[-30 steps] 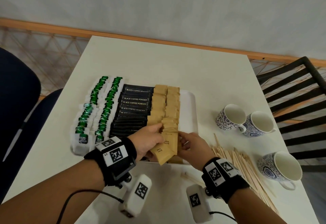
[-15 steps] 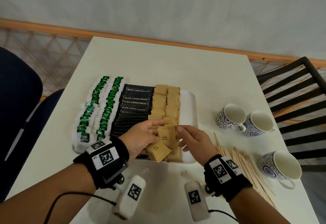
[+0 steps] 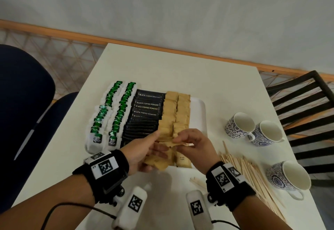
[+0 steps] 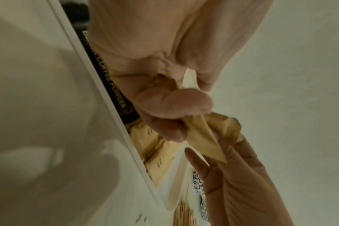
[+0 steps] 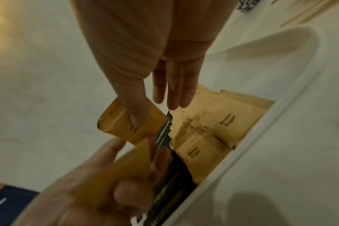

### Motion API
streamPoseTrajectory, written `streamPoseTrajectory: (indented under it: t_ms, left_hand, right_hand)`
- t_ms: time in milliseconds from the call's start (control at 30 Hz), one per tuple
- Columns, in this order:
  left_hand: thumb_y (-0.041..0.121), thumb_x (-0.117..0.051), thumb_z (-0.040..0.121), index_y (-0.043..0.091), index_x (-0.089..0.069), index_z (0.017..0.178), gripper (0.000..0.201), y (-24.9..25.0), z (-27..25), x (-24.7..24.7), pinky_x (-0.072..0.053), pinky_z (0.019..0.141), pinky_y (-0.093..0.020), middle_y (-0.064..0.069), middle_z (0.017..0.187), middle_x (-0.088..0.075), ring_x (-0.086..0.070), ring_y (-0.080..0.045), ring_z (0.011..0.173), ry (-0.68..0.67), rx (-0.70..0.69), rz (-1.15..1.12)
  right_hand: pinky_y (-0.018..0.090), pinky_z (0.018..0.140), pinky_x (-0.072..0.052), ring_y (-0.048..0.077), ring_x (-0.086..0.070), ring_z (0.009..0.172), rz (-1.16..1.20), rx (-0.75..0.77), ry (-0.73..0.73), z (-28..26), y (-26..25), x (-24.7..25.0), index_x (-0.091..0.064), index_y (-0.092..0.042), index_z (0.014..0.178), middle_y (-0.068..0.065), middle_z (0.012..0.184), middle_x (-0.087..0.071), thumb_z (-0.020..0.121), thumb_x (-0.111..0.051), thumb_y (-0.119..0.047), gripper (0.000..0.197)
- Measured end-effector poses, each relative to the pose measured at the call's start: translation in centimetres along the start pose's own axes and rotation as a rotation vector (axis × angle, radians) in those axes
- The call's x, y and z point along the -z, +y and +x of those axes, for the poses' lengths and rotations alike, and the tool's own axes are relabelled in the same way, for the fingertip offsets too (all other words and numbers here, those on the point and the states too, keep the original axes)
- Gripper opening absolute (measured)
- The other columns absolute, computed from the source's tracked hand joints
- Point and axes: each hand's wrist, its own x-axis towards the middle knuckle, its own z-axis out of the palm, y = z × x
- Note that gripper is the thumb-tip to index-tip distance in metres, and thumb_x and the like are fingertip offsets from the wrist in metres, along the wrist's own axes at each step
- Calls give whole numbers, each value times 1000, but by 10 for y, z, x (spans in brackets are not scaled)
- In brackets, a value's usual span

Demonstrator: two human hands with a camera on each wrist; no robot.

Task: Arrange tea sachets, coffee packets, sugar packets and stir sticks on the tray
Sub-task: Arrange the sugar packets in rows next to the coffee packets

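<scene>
I'm pinching one sugar packet [image 5: 133, 122] off my left hand's [image 3: 142, 153] clutched stack with my right hand [image 3: 194, 145], aiming to overlap it squarely onto the tray's [image 3: 198, 110] brown row.

right hand [image 5: 145, 64] pinches sugar packet [image 5: 133, 123] | left hand [image 5: 83, 188] blurred, seemingly holding packets | over tray [image 5: 281, 122]

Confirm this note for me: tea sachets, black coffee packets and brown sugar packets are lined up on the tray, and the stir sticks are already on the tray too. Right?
Not quite. The head view shows the stir sticks lying loose on the table, to the right of the tray, not on it. The tea sachets, coffee packets and sugar packets are lined up on the tray as noted.
</scene>
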Motion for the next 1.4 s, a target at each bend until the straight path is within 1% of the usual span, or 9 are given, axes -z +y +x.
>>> streamPoseTrajectory:
  t_ms: [100, 267, 433, 600, 733, 900, 1033, 1233, 1400]
  left_hand:
    - [36, -56, 94, 12, -66, 101, 27, -1, 0, 0, -39, 38, -17, -7, 81, -68, -58, -10, 54, -19, -54, 8]
    - [22, -69, 86, 10, -66, 89, 13, -3, 2, 6, -42, 40, -18, -10, 71, -65, -57, -14, 51, -22, -131, 97]
    - [10, -72, 81, 7, -71, 87, 7, -5, 3, 9, -46, 45, -20, -7, 66, -67, -59, -12, 52, -121, -153, 193]
    - [-9, -67, 80, 6, -70, 103, 27, -4, 6, 21, -54, 61, -21, -10, 91, -72, -67, -14, 71, -103, -185, 165]
    - [-16, -58, 83, 7, -63, 114, 39, 4, 6, 40, -59, 72, -25, -12, 107, -69, -69, -20, 86, 6, -207, 18]
    - [-18, -51, 86, 8, -60, 116, 41, 12, 2, 55, -57, 59, -21, -16, 106, -66, -66, -20, 83, 60, -239, -153]
    - [-15, -51, 88, 9, -62, 113, 37, 13, 4, 57, -58, 61, -23, -14, 103, -67, -65, -20, 83, 115, -285, -233]
    - [1, -62, 86, 24, -68, 102, 28, 10, 10, 61, -46, 80, -29, -2, 100, -70, -60, -17, 91, 262, -315, -180]
    - [1, -66, 84, 22, -67, 91, 22, 11, 10, 64, -38, 48, -19, -3, 84, -70, -57, -11, 67, 306, -328, -172]
  right_hand:
    - [14, 70, -49, -3, -56, 93, -160, 29, -76, -5, -5, -4, -74, -24, 76, -7, 113, -52, 72, -74, 3, 27]
    - [18, 75, -53, 4, -64, 93, -159, -55, -333, -9, -13, 2, -72, -31, 98, -6, 106, -68, 82, -68, -8, 29]
    - [31, 74, -58, 16, -66, 84, -223, -95, -294, 0, -5, -3, -59, -43, 109, 5, 95, -69, 79, -74, -17, 43]
    - [28, 67, -55, 14, -66, 75, -214, -102, -162, 6, 1, 1, -67, -27, 87, 1, 84, -70, 82, -69, -10, 18]
    - [38, 67, -60, 22, -68, 75, -135, -154, -63, 8, 6, 8, -60, -28, 98, 11, 94, -63, 82, -63, -2, 31]
    - [40, 72, -59, 23, -67, 80, -123, -124, -64, 8, 9, 5, -68, -37, 97, 1, 92, -65, 85, -57, -2, 39]
    - [43, 80, -53, 28, -61, 77, -197, -98, -75, 7, 11, -1, -71, -36, 83, 13, 88, -69, 84, -68, -18, 19]
    - [21, 69, -55, 7, -65, 71, -310, -85, -130, 6, 14, -7, -69, -38, 89, -12, 86, -71, 85, -65, -9, 30]
    - [3, 68, -44, -12, -55, 62, -575, 5, -255, 5, 10, -14, -69, -30, 111, -27, 74, -57, 89, -61, -13, 30]
